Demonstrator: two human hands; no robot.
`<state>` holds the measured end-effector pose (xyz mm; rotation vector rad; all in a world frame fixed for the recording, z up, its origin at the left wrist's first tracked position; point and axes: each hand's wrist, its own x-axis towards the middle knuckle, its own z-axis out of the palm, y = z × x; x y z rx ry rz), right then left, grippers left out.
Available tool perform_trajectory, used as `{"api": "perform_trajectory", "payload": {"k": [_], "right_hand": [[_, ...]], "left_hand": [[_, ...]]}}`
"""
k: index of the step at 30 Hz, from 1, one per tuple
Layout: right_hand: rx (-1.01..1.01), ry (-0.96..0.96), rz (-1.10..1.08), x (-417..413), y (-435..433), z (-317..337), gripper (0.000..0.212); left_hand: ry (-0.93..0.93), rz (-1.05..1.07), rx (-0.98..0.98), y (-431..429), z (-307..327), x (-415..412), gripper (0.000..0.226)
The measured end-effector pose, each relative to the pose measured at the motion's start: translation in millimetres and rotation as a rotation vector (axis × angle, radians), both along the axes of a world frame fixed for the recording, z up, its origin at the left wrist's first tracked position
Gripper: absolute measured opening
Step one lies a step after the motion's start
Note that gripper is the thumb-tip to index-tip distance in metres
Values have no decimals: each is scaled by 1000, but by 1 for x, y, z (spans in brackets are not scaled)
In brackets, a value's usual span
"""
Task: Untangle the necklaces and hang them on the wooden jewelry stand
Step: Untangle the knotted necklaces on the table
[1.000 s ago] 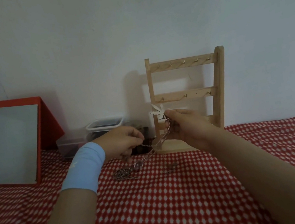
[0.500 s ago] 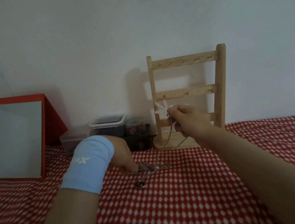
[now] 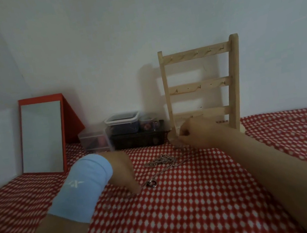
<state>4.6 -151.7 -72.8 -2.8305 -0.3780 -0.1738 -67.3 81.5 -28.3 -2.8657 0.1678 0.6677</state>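
The necklaces are seen lying in a tangled heap on the red checked cloth, just in front of the wooden jewelry stand; one chain trails off to a small ring pendant. The left hand (blue wristband on that arm) is pressed fingertips-down on the cloth right beside the pendant; whether anything is pinched can't be told. The right hand is curled closed by the stand's base, contents hidden; all hooks are bare.
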Motion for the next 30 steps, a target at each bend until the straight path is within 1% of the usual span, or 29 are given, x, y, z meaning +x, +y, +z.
{"api": "perform_trajectory", "payload": {"k": [2, 3, 4, 5, 6, 7, 8, 10, 11, 12, 14, 15, 17, 19, 20, 21, 23, 27, 28, 30], "right_hand": [[-60, -36, 16, -1, 3, 1, 22], [-105, -94, 34, -1, 5, 1, 22], [-133, -158, 61, -2, 7, 3, 26], [-135, -194, 85, -5, 9, 5, 24], [-113, -198, 115, -9, 12, 7, 17], [-95, -138, 148, -14, 16, 10, 8], [-99, -42, 171, -17, 19, 11, 12], [-217, 100, 188, -20, 24, 8, 31], [-261, 120, 186, -20, 25, 6, 37], [-263, 126, 188, -18, 24, 4, 37], [-219, 125, 206, -15, 19, 2, 27], [-213, 126, 211, -15, 17, 3, 23], [-202, 156, 202, -11, 15, 0, 23], [-174, 188, 190, -8, 14, -4, 24], [-135, 209, 188, -7, 13, -6, 25], [-80, 239, 190, -6, 12, -8, 27], [3, 281, 211, -7, 13, -7, 30], [9, 258, 292, -6, 17, -10, 7], [35, 263, 273, -6, 16, -10, 9], [78, 268, 210, -4, 11, -9, 20]], "left_hand": [[-145, -79, -105, -8, -10, 5, 48], [-220, -109, -200, -17, -19, 8, 42], [-262, -108, -291, -25, -28, 10, 39], [-299, -92, -364, -34, -37, 12, 38], [-323, -61, -400, -40, -47, 16, 38], [-358, -48, -412, -44, -56, 20, 36], [-390, -40, -419, -46, -63, 23, 32], [-409, -31, -465, -44, -69, 26, 24], [-393, -40, -489, -42, -69, 26, 23], [-362, -52, -507, -39, -68, 27, 22], [-304, -59, -576, -29, -64, 26, 18], [-277, -49, -645, -23, -61, 28, 15], [-156, 0, -882, -11, -56, 26, 19], [23, 94, -1203, -3, -52, 24, 25], [92, 156, -1348, -1, -52, 22, 26], [132, 202, -1441, 0, -52, 20, 27], [167, 229, -1503, -2, -53, 19, 28], [191, 273, -1486, -6, -54, 22, 32], [198, 268, -1462, -4, -53, 24, 32], [185, 248, -1398, -1, -49, 27, 32]]}}
